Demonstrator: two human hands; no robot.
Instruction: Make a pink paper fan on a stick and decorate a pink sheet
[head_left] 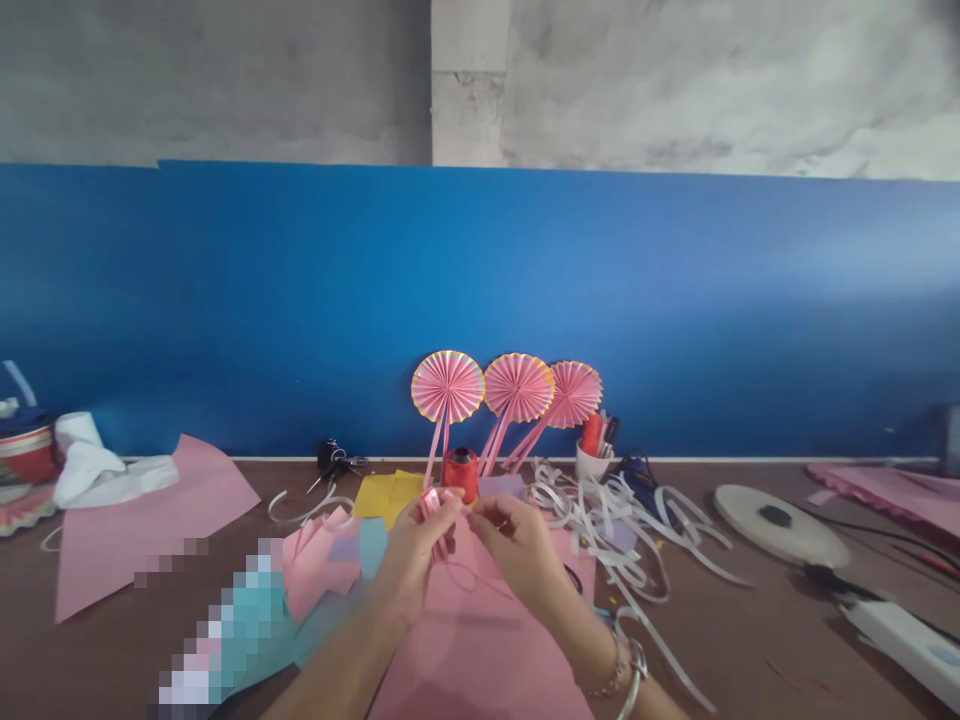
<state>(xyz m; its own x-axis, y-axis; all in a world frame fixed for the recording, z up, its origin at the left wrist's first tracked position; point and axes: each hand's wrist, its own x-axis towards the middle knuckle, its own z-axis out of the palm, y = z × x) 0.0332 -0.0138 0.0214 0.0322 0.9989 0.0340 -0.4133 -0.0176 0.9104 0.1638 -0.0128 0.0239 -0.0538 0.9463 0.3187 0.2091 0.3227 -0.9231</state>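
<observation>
A small folded piece of pink paper [431,503] is up in the air over the tabletop [697,640], near the middle. The left hand [409,560] pinches it between thumb and fingers. The right hand [517,550] is just to the right, with its thumb and fingertip pressed together on a thin thread [474,577]. The part in the fingertips is too small to see well. The thread hangs in a loop under the hands. A shiny bracelet [636,668] is on the right wrist.

Under the hands lies a big pink sheet [480,660]. Just past the hands stands a red spool [459,478] with a dark top. Farther back, 3 round pink fans [517,388] with long tails lean on the blue wall board [300,300].

To the left of the hands there is yellow paper [381,498], and blue-green paper [259,630] lies nearer. Some keys [334,460] are at the far edge. More to the left is another pink sheet [150,535], with crumpled white stuff [112,470] on it.

To the right, curly white strips [600,530] make a messy pile. Behind them, a white cup [592,464] holds pens. Farther right are a round pale lid [780,525] with a black knob and, nearer, a white power strip [907,645].
</observation>
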